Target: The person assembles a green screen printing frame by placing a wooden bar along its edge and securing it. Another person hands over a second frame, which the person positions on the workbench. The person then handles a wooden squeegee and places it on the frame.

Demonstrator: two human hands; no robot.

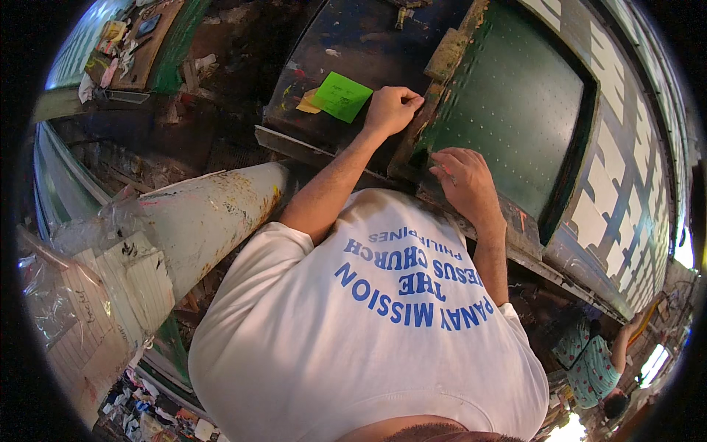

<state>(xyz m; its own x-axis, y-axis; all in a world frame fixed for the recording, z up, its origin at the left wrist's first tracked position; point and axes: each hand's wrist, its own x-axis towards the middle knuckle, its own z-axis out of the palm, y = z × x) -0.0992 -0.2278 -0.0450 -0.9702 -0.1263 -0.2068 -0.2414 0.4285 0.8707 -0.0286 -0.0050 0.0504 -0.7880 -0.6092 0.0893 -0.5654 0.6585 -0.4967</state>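
While left hand (392,109) rests fisted, holding nothing visible, green paper (341,96) just beside it (touching), right hand (464,177) curled, grip unclear.

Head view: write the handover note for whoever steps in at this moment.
Left hand: fist closed, pressing on the rusty frame edge beside the green paper sheet; nothing visibly held.
Right hand: fingers curled on the lower edge of the green dotted panel; whether it pinches anything cannot be told.
The sheet lies on the dark plate, over a yellow slip.
Done or left: not visible.
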